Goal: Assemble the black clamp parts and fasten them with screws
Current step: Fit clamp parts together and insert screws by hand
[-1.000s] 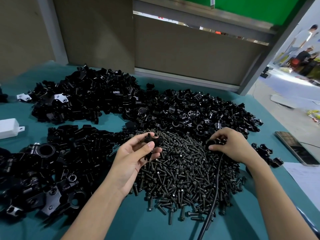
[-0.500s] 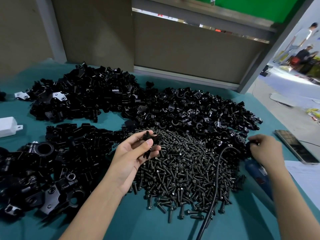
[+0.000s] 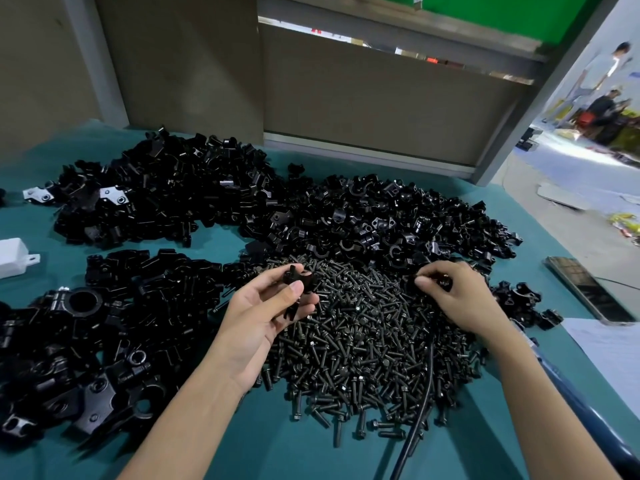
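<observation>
My left hand (image 3: pixel 266 306) holds a small black clamp part (image 3: pixel 297 279) with screws through it, pinched between thumb and fingers above the left edge of the screw pile (image 3: pixel 367 344). My right hand (image 3: pixel 453 296) rests at the pile's upper right, its fingertips curled round a small black clamp piece (image 3: pixel 441 281). Heaps of loose black clamp halves (image 3: pixel 391 220) lie just beyond the screws.
More black clamp bodies lie at the far left (image 3: pixel 156 195) and near left (image 3: pixel 86 341). A black cable (image 3: pixel 420 403) runs over the screws towards me. A phone (image 3: pixel 588 289) and white paper (image 3: pixel 613 351) lie at the right, a white box (image 3: pixel 12 252) at the left. Teal mat (image 3: pixel 284 448) underneath.
My right hand went out to the right edge of the heaps, then came back to the top of the screw pile holding a small black piece. My left hand kept its part, barely moving.
</observation>
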